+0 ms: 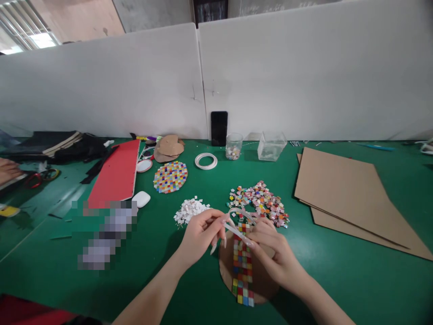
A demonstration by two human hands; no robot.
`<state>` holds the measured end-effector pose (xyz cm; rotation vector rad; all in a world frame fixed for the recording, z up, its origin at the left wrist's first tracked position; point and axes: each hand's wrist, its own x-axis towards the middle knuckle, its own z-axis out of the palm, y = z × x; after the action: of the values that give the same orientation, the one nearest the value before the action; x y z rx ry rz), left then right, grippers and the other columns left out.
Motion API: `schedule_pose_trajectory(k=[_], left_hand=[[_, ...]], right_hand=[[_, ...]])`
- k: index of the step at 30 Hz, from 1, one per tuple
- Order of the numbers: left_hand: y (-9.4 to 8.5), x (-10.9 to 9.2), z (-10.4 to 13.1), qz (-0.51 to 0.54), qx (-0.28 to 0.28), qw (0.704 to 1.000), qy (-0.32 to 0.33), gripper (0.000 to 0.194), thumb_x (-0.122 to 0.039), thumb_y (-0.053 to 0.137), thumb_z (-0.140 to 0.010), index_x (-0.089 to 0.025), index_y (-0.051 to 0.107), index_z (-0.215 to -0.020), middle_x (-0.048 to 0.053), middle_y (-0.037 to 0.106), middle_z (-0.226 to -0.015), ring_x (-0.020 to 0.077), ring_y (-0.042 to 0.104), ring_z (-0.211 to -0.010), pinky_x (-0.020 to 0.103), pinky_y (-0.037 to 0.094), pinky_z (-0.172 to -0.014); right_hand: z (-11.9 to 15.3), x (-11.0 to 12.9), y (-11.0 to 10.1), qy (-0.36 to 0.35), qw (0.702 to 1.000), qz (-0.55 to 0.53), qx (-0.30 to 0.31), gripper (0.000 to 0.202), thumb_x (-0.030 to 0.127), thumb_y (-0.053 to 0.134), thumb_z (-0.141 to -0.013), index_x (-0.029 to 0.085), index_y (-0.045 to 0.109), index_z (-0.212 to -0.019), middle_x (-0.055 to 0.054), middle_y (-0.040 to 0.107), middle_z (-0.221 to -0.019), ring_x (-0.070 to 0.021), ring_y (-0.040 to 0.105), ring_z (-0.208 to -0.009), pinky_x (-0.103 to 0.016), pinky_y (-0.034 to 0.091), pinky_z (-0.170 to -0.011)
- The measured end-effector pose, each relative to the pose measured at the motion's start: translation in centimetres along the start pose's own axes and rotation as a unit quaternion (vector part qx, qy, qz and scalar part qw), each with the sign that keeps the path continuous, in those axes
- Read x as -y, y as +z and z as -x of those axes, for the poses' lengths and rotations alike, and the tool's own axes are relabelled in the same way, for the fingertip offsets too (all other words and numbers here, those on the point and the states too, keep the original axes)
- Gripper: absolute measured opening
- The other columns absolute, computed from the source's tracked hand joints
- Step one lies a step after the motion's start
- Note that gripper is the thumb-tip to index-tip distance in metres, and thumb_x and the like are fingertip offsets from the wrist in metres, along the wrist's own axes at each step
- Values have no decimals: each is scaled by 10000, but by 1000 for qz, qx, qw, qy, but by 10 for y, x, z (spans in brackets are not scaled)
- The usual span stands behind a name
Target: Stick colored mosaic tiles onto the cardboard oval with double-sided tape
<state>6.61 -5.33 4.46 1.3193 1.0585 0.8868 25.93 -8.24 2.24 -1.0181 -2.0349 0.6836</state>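
Note:
My left hand (204,234) and my right hand (275,250) are closed, pinching a narrow whitish strip of tape (237,232) that curls into a loop between them. Both hands hover over a round brown cardboard disc (226,264). Down the disc's middle runs a band of small coloured mosaic tiles (242,271), partly hidden by my right fingers. Beyond my left hand lies a heap of white chips (191,211). Loose coloured tiles (267,201) are scattered behind my right hand.
A tile-covered disc (170,177), a white tape ring (206,161), a cup (233,146) and a clear box (271,146) stand further back. A phone (219,128) leans on the partition. Cardboard sheets (338,194) lie right, a red board (117,174) left. Another person's hand (9,171) shows far left.

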Motion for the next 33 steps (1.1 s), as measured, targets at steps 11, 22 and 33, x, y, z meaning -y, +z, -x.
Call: schedule_pose_trajectory(k=[11,22,33], left_hand=[[1,12,-1,-82,-22,996,39,271,-391,456,-872,-161,545,-758,-33,532,-528,59,475,-398,160,375,-410],[1,6,0,-46,4,999,20,245,-384,575,-798,-142,569,-761,5,589,-578,91,533,-458,197,437,-470],[5,-5,12,-62,15,997,50,251,-374,498,-851,-158,532,-728,-21,556,-545,75,513,-443,172,418,-462]], right_hand=[[-1,0,2,5,1000,2,-16,252,217,396,-909,198,566,-723,3,535,-605,-152,466,-599,-369,397,-728],[-2,-3,2,25,999,-31,-36,311,274,385,-923,189,531,-662,-3,511,-580,-151,466,-591,-294,412,-584],[-4,2,-15,21,999,-46,6,296,282,423,-914,189,556,-666,5,543,-609,-139,491,-595,-287,433,-651]])
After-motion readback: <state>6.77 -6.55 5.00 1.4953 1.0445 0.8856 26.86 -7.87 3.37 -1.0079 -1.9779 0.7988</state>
